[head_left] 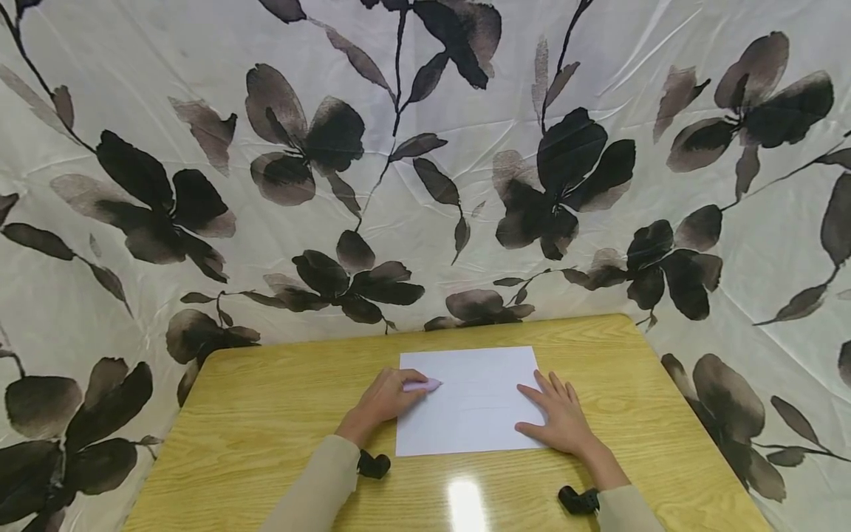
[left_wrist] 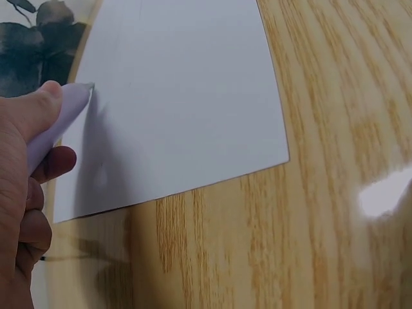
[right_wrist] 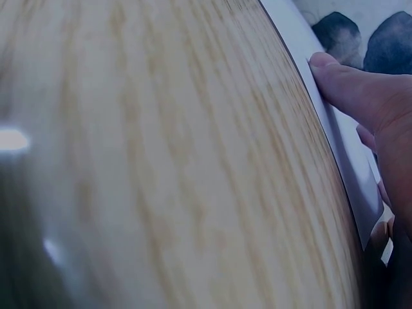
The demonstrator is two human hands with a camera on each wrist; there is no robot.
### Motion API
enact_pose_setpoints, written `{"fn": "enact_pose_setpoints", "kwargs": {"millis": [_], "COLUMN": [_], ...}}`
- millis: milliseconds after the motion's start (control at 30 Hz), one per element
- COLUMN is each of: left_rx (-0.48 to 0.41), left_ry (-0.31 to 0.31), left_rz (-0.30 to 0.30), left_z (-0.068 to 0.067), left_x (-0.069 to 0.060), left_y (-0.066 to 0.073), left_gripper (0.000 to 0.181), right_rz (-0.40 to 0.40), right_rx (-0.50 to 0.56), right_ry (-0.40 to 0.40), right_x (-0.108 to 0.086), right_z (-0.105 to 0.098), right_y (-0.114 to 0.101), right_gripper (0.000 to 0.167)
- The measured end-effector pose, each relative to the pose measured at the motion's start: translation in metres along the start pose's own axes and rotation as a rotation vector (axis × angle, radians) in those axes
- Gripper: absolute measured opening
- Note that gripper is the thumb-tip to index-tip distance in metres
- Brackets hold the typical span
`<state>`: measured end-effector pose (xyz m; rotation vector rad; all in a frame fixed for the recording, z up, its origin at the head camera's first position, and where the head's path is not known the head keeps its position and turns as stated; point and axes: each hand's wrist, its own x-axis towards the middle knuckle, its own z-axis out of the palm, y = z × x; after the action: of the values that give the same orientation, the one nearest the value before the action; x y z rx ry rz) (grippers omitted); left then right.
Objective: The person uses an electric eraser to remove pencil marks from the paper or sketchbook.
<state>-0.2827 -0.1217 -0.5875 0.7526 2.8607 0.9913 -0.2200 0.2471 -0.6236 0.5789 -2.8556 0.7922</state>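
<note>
A white sheet of paper [head_left: 475,403] lies on the wooden table, with a few faint horizontal lines across it. My left hand [head_left: 388,395] is at its left edge and grips a lavender tapered tool [left_wrist: 72,108] with a small pale tip; its exact kind is unclear. The tip points onto the sheet, and in the left wrist view thumb and fingers wrap the tool's body. At the right side of the paper, my right hand [head_left: 558,414] rests flat with fingers spread. Its thumb [right_wrist: 351,90] touches the sheet in the right wrist view.
The yellow wood-grain table [head_left: 279,414] extends around the paper. A white floral cloth [head_left: 425,222] hangs behind the table and at its sides. Dark wrist cameras sit under both wrists, the left camera [head_left: 374,465] and the right camera [head_left: 578,501]. Light glares off the table in front.
</note>
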Motion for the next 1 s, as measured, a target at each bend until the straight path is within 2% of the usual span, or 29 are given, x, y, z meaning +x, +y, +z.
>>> {"fn": "enact_pose_setpoints", "kwargs": {"millis": [167, 500, 767, 1000], "left_rx": [0.007, -0.001, 0.020, 0.036], "left_ry": [0.004, 0.010, 0.034, 0.053], "left_rz": [-0.011, 0.027, -0.006, 0.004], "left_z": [0.001, 0.004, 0.009, 0.018], "left_x": [0.000, 0.000, -0.014, -0.025], "left_y": [-0.004, -0.005, 0.007, 0.020], "left_gripper": [0.022, 0.021, 0.020, 0.020], "right_rz": [-0.007, -0.031, -0.046, -0.056], "right_rx": [0.003, -0.007, 0.004, 0.005], "right_ry": [0.012, 0.043, 0.018, -0.021], "right_x": [-0.001, -0.001, -0.009, -0.017], "right_z": [0.001, 0.008, 0.003, 0.000], "right_y": [0.001, 0.007, 0.011, 0.016], "right_gripper": [0.072, 0.072, 0.073, 0.074]}}
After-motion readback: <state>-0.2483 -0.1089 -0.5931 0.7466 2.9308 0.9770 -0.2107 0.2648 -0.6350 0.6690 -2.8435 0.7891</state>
